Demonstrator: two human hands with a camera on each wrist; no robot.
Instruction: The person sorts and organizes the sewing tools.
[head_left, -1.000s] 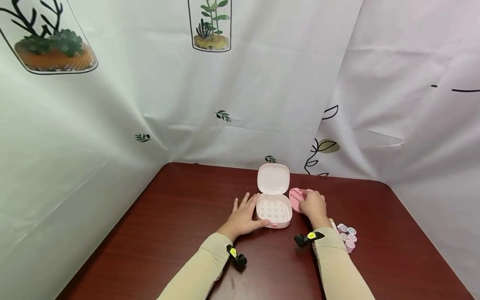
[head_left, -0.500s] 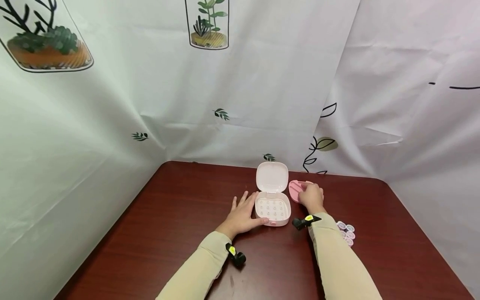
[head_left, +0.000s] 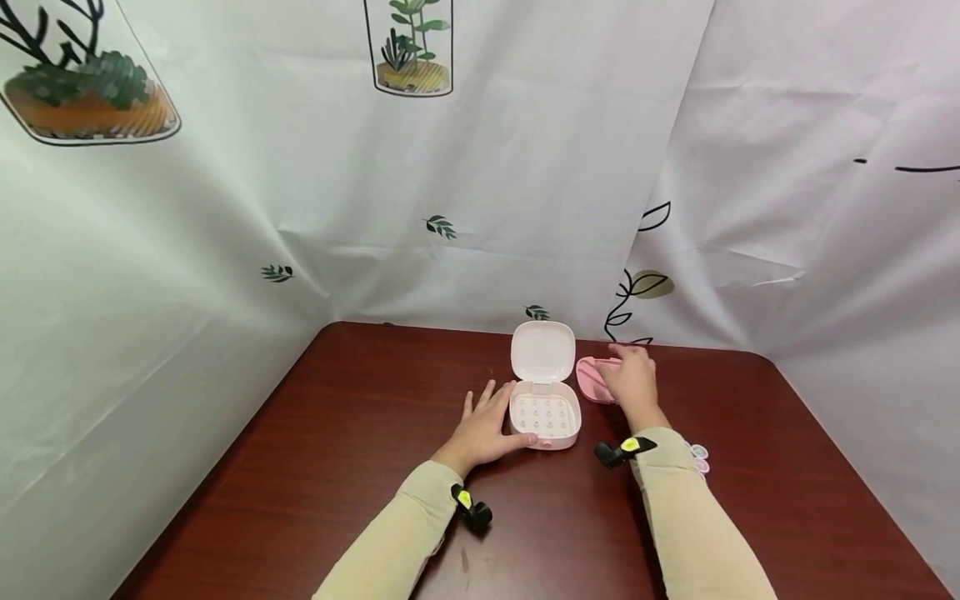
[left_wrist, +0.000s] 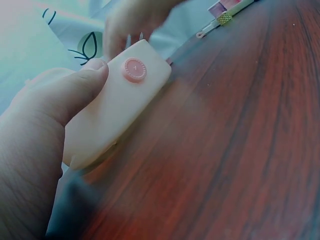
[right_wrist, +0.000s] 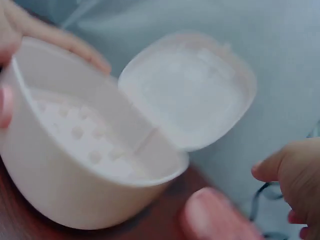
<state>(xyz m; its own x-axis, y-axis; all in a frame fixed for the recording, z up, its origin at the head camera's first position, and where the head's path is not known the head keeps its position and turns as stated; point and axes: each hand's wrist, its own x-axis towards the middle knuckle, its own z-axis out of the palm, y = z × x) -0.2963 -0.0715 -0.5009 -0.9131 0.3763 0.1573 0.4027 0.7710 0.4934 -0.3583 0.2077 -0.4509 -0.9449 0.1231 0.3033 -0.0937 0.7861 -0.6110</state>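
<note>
A pale pink case [head_left: 564, 442] stands with its hinged lid [head_left: 543, 350] raised, and small round bumps cover its floor. My left hand [head_left: 480, 429] holds it from the left; in the left wrist view the thumb [left_wrist: 87, 85] lies on the front wall beside a round pink button [left_wrist: 134, 70]. Beside the case lies a darker pink tray [head_left: 590, 379] with grooves. My right hand [head_left: 636, 385] is over the tray's right side and hides part of it. In the right wrist view its thumb [right_wrist: 212, 215] and fingers stand apart, with nothing seen between them.
Several small round lens cases [head_left: 701, 458] lie right of the right forearm, partly hidden by the sleeve. A slim tool with a gold knurled ring [left_wrist: 225, 19] lies near them. A white printed curtain [head_left: 480, 208] hangs behind the dark red table [head_left: 360, 417].
My right hand has shifted right across the pink tray, and its fingers have lifted and spread. The sleeve now hides more lens cases. My left hand stays on the case.
</note>
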